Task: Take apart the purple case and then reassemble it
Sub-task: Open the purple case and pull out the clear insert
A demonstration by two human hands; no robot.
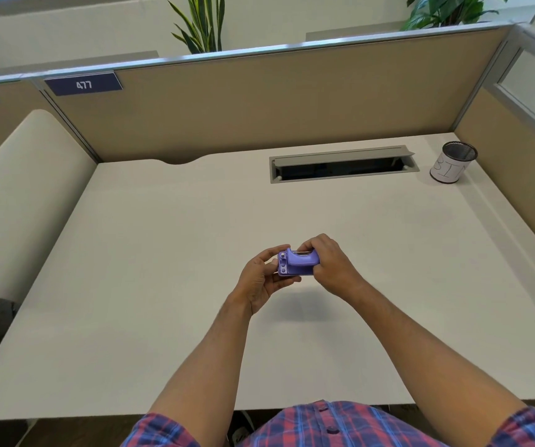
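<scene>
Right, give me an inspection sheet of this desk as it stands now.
Surface: white desk, mostly bare, open cable hatch at the back.
Job's things: purple case held above the desk, between both hands.
Clutter: mesh cup with a paper label, far right corner.
Grippers: left hand holds the case's left end; right hand wraps its right end.
Cables: nothing seen.
Surroundings: tan partition, sign reading 477, plants behind.
</scene>
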